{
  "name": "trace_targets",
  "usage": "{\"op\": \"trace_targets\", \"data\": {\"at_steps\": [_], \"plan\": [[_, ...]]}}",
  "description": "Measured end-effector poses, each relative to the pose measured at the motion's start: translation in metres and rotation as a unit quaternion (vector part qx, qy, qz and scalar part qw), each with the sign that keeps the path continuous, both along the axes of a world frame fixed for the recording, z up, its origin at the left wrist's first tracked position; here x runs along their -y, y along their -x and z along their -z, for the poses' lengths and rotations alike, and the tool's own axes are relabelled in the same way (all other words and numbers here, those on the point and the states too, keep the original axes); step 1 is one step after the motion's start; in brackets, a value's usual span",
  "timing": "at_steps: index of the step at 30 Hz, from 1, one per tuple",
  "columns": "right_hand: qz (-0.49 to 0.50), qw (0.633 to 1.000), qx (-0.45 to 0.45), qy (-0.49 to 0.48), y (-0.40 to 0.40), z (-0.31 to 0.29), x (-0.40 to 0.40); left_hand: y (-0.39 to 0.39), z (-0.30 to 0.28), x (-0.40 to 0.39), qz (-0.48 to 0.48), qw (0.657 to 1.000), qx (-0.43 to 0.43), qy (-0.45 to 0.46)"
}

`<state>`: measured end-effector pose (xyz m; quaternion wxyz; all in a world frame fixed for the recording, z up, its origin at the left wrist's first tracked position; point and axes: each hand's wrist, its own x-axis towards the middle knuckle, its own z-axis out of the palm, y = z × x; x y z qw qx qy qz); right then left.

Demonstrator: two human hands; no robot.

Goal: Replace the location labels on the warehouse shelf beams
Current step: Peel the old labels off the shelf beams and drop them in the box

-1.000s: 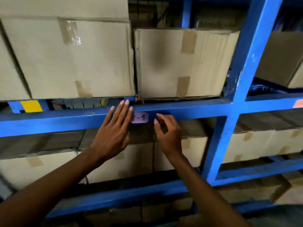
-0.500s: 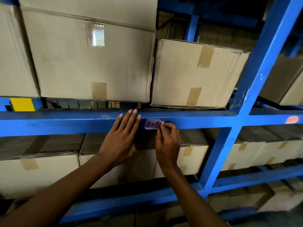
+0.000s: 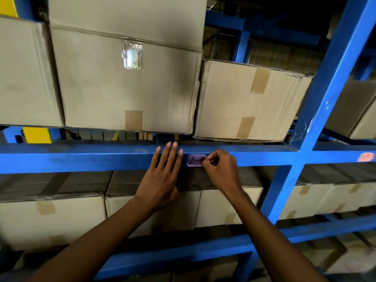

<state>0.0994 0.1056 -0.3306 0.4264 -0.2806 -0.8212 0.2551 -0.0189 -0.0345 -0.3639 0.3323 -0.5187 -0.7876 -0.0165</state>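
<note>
your left hand (image 3: 162, 176) lies flat against the front face of the blue shelf beam (image 3: 81, 157), fingers straight and close together, fingertips reaching the beam's top edge. it holds nothing. your right hand (image 3: 220, 169) is curled, with thumb and fingertips pinching the right edge of the purple location label (image 3: 194, 160). the label sits on the beam face just to the right of your left hand, and its handwritten marking is partly covered by your right fingers. a pink label (image 3: 366, 157) is stuck to the same beam level, well apart to the right, past the blue upright post (image 3: 317, 110). two taped cardboard boxes (image 3: 126, 82) rest on the shelf directly above the beam. more boxes sit on the level below.
</note>
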Motion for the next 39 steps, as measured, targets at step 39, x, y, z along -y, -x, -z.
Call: {"op": "trace_targets", "data": {"at_steps": [39], "plan": [[0.048,0.910,-0.017,0.412,-0.294,0.259,-0.278,-0.241,0.134,-0.329,0.045,0.976,-0.088,0.196]]}}
